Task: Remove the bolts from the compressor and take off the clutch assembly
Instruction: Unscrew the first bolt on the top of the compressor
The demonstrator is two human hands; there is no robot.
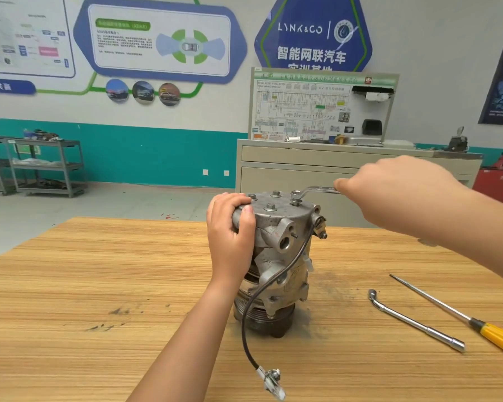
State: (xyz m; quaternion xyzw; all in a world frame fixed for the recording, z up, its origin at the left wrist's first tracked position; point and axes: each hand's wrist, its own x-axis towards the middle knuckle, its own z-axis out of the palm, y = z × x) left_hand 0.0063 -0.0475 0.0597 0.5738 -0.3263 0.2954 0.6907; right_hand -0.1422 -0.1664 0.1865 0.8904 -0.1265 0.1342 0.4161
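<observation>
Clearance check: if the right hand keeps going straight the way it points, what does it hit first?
The right hand grips a silver ring wrench; going on, it would likely meet the wrench's ring end on a raised bolt atop the grey metal compressor. Depth unclear.

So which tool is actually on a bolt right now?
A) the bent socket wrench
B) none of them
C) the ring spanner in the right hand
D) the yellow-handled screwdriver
C: the ring spanner held by the right hand sits over a bolt on top of the compressor, while the screwdriver and the socket wrench lie on the table.
</observation>
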